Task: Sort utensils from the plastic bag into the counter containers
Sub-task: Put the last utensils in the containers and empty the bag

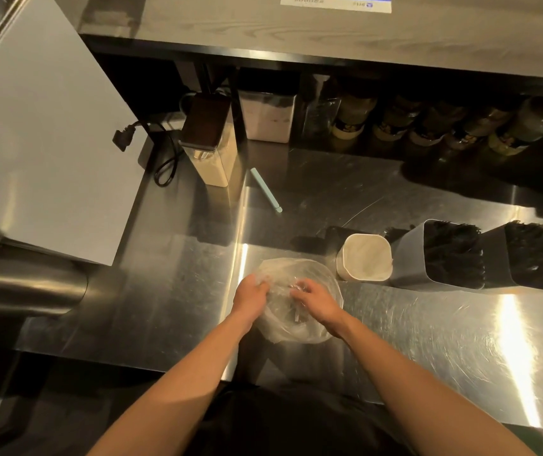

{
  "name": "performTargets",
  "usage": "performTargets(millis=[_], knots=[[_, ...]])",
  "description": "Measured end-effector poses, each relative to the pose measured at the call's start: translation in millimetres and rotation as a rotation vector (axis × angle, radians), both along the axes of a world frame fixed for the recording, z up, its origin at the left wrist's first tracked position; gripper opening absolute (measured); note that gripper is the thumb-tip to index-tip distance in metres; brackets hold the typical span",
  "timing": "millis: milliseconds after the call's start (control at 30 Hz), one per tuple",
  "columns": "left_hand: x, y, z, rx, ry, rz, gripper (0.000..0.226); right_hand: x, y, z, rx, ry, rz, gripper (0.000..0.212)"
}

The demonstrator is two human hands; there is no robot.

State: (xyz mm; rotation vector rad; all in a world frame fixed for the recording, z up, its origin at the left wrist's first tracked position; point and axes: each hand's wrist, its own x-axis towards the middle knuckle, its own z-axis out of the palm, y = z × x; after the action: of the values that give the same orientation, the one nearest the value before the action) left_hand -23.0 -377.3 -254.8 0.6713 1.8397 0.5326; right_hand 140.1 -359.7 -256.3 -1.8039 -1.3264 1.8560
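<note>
A scratched steel counter gleams with warm glare beneath a wood-grain shelf.

The steel counter before me carries the clear plastic bag at its near edge. Just right of the bag stands a white container, then two grey containers side by side, both packed with dark utensils. Farther back a pale green stick lies flat near a tall lidded canister, a black cable, a clear tub and a row of jars.
</note>
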Motion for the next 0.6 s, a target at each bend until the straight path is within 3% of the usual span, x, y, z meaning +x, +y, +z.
performTargets(millis=[200,467,600], knots=[[-6.1,1.0,-3.6,0.027,-0.012,0.079,0.025,8.9,7.6,5.4,-0.064,0.142,-0.149,0.011],[-9.2,1.8,-6.6,0.025,-0.085,0.125,0.026,3.3,11.9,12.0,0.448,-0.306,0.196,0.024],[-6.4,2.2,-0.8,0.013,-0.109,0.159,0.025,-0.9,11.1,16.7,0.432,-0.319,0.142,0.023]])
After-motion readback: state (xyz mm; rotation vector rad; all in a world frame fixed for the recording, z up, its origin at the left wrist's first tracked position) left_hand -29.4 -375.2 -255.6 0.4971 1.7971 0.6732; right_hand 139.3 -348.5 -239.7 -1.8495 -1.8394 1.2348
